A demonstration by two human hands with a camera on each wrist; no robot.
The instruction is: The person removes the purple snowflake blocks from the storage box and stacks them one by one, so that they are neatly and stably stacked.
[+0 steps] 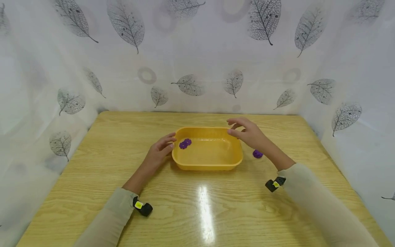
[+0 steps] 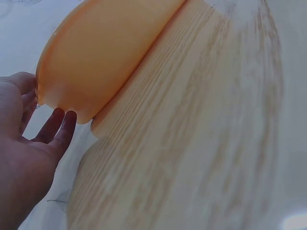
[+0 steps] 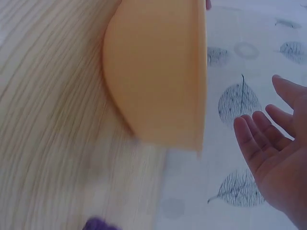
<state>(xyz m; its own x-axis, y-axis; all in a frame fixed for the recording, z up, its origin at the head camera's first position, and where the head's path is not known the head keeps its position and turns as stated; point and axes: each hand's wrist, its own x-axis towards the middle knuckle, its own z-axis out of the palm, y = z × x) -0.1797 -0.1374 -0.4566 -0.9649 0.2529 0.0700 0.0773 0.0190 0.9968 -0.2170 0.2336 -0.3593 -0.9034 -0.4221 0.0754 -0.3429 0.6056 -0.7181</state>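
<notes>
A yellow plastic basin [image 1: 206, 167] stands on the wooden table. Two purple notched discs [image 1: 183, 145] lie inside it, near its left end. At that end, my left hand [image 1: 158, 151] has its fingertips against the basin's outer wall, fingers spread and loosely bent; the left wrist view shows the fingertips [image 2: 70, 115] close under the basin's side [image 2: 105, 52]. Over the far right corner of the basin hovers my right hand [image 1: 248, 132], fingers loosely bent and nothing between them. In the right wrist view this hand [image 3: 278, 148] is apart from the rim.
A small purple piece [image 1: 257, 154] lies on the table to the right of the basin, beside the right forearm. The wooden table [image 1: 172, 209] reaches back to a white curtain [image 1: 197, 61] with leaf prints, which also hangs along both sides.
</notes>
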